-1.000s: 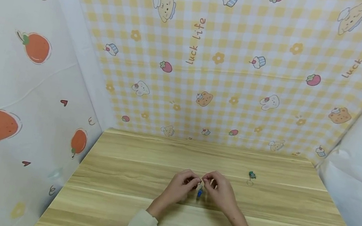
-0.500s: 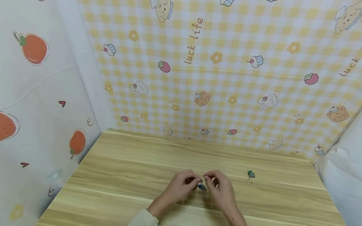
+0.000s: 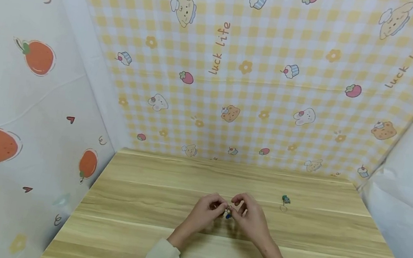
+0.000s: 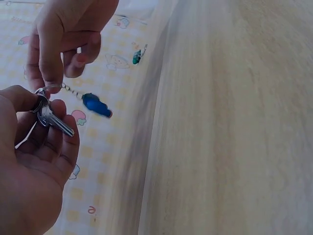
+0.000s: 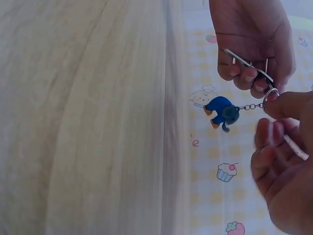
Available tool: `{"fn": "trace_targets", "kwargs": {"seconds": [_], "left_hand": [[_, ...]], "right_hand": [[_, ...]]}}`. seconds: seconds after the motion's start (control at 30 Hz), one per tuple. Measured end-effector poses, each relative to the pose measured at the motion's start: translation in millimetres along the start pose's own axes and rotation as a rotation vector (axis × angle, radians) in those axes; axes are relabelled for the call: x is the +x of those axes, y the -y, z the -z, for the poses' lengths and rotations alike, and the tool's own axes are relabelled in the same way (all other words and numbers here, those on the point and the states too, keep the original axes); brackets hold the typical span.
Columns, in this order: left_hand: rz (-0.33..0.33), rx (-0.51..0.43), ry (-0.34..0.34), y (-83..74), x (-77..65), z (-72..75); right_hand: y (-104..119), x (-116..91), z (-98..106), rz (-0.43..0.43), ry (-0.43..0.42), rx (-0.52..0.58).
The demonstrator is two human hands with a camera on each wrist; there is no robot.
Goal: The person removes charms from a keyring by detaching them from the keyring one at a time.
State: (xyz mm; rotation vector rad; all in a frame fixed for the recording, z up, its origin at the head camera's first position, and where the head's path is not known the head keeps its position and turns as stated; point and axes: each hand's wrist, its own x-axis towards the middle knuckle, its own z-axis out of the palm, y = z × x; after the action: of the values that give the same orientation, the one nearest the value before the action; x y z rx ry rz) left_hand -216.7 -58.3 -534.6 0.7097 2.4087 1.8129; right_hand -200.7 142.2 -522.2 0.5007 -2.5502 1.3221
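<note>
In the left wrist view my left hand (image 4: 34,171) pinches a bunch of silvery keys (image 4: 56,123) at their ring, thumb on top and fingers curled beneath. From the right, my right hand (image 3: 249,216) meets it over the table and pinches the metal key ring (image 5: 270,98) with its thumb. A small blue figure charm (image 5: 220,110) with a dark head and orange feet dangles from that ring on a short chain (image 5: 250,106). Part of the ring is hidden behind my fingers.
On the wooden table (image 3: 152,174), a green charm (image 3: 286,199) with its own metal ring (image 3: 284,208) lies beyond my right hand. A yellow checked cloth (image 3: 251,91) rises behind the table's far edge, and printed white sheets stand at both sides.
The blue charm, hanging lower a second ago, has swung up close to my fingers and dipped slightly again. My right fingers have shifted at the ring; both arms stay nearly still.
</note>
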Motion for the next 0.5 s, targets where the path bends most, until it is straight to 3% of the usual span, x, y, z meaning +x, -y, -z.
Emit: {"fn": "trace_targets", "kwargs": {"seconds": [0.2, 0.5], "left_hand": [[0.023, -0.016, 0.026, -3.1, -2.0, 1.2], [0.039, -0.063, 0.041, -1.8, -3.8, 2.5]], "right_hand": [[-3.4, 0.4, -0.7, 0.100, 0.013, 0.023], [-6.5, 0.0, -1.7, 0.123, 0.078, 0.094]]}}
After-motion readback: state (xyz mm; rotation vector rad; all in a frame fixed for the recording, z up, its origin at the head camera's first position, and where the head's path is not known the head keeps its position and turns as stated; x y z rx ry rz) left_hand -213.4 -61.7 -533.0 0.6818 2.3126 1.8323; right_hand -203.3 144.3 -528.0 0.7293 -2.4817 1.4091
